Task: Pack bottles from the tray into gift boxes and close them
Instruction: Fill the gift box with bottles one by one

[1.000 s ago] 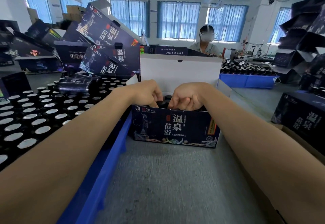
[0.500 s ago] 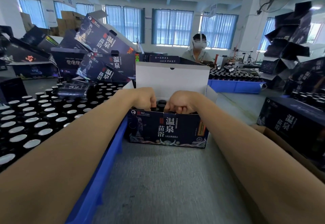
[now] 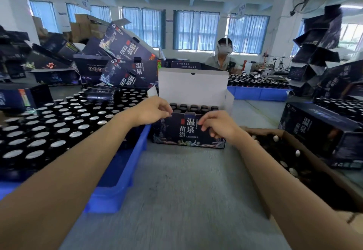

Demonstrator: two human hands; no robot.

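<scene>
Both hands have come up out of the box, where half a second ago they were balled among the bottle caps. Your left hand (image 3: 151, 110) now sits at the left end of the front wall of the dark blue printed cardboard gift box (image 3: 172, 134). Its fingers are curled down to the wall's top edge, but blur hides whether they pinch it. Your right hand (image 3: 218, 125) hangs in front of the printed face, fingers loosely bent and holding nothing.

The box stands mid-table on the grey table (image 3: 186, 190), towards the far edge. Its white-lined lid (image 3: 193, 88) stands upright at the back. Inside, the rows of small dark glass bottles with black caps (image 3: 193, 108) appear to fill it.

Filling of this box therefore looks done, and closing the lid is what remains for it.

Along the table's left edge, the blue plastic tray (image 3: 125, 171) carries many silver-topped dark bottles (image 3: 59, 124), so much packing is left. A brown cardboard carton (image 3: 263, 131) lies at the right edge. A closed dark gift box (image 3: 322, 130) lies beyond it, and more boxes are piled at the far left corner.
</scene>
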